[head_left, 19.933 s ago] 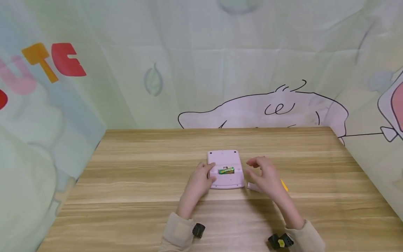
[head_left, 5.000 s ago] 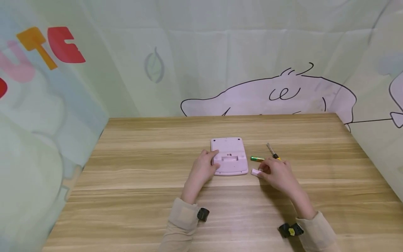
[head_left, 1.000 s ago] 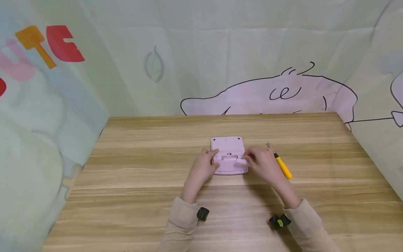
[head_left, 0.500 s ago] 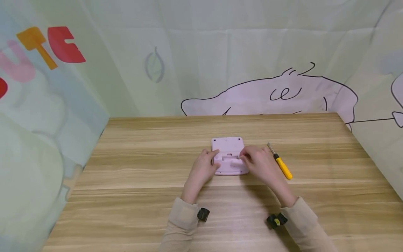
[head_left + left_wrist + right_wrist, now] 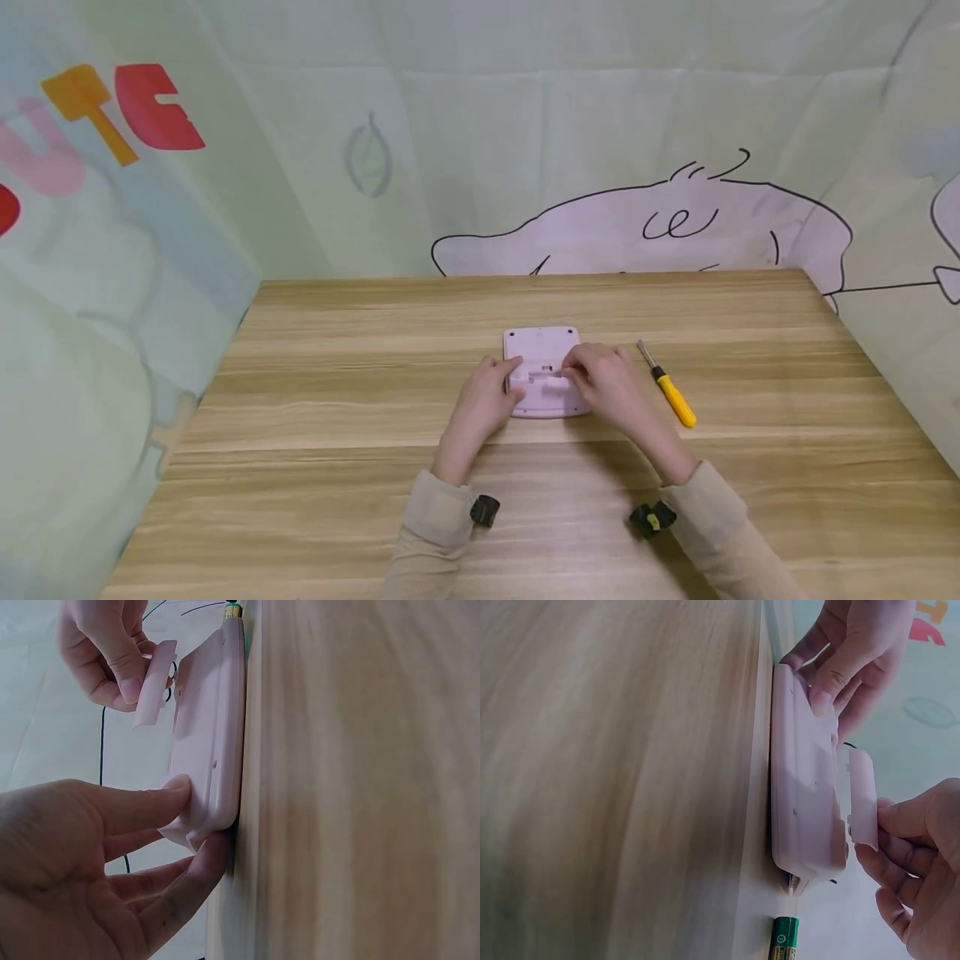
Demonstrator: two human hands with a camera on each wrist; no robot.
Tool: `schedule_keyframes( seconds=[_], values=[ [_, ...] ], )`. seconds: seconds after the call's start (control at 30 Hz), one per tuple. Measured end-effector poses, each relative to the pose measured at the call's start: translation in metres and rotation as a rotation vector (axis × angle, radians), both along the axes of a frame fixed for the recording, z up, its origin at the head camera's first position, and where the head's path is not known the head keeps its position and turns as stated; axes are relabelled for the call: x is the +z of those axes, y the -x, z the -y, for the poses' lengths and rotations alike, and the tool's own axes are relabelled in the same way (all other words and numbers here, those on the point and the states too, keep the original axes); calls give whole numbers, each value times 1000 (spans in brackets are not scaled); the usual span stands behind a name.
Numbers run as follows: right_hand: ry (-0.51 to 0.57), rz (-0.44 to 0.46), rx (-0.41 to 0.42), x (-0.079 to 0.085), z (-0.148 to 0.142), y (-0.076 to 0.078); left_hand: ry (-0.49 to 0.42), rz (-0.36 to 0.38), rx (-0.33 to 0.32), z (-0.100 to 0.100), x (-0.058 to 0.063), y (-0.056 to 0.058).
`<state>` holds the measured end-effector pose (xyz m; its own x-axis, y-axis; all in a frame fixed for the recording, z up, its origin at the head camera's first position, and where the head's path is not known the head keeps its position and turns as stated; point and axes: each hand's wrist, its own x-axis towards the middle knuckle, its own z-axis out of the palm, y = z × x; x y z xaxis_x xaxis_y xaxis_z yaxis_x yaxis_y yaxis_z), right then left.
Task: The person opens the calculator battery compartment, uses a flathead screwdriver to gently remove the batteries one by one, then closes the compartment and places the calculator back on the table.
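A pale pink calculator (image 5: 540,346) lies face down on the table with its battery slot uncovered. My left hand (image 5: 483,400) grips its left edge, thumb on the back and fingers at the side. Between thumb and fingers, my right hand (image 5: 611,387) pinches the pink battery cover (image 5: 863,796). Both wrist views show the cover just above the calculator's back, with a gap between them. A green battery (image 5: 784,937) rests on the table beyond the calculator's right edge; in the head view the right hand hides it.
A screwdriver (image 5: 675,400) with a yellow handle lies right of the right hand, its tip toward the back. The wooden table (image 5: 337,375) ends at a printed curtain (image 5: 480,167) behind.
Earlier the battery sat tilted in the slot; five seconds ago it lay on the table. Since then the right hand has lifted the cover and brought it left over the slot. Left hand holds still.
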<state>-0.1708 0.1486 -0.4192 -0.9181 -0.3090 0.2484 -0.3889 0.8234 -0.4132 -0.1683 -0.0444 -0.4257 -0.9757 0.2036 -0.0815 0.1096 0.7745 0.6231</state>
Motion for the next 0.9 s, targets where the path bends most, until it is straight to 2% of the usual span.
schedule_keyframes(
  seconds=[0.3,0.7,0.9],
  values=[
    [26,-50,21,-2,5,3,-8,-11,-8,1,-1,0],
    [34,-49,34,-1,11,10,0,-16,-12,1,0,0],
    [59,-14,35,-2,13,12,-2,-10,-9,2,0,-1]
  ],
)
